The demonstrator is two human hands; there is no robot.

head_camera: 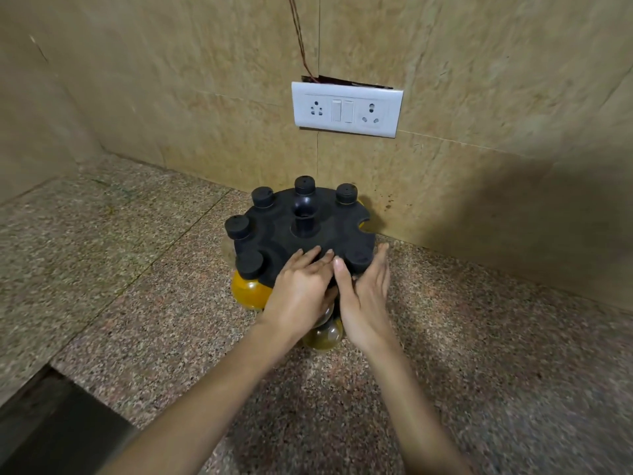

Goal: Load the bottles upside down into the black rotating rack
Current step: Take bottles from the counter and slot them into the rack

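The black rotating rack (329, 231) stands on the counter near the wall. Several black bottle caps stick up through its rim slots, one at the front left (249, 265) with a yellow-filled bottle (249, 292) hanging under it. One slot at the right (363, 223) is empty. My left hand (301, 289) lies over the rack's front edge, fingers on top and thumb underneath, around the neck of a clear bottle (323, 337) with yellowish contents; that bottle's cap is hidden. My right hand (364, 296) is beside it with fingers straight, touching the rack's front right edge next to another cap (358, 259).
The rack sits on a speckled granite counter (479, 337) in a corner of beige tiled walls. A white switch and socket plate (346, 109) is on the wall behind it. A dark drop-off (51, 423) lies at the counter's front left.
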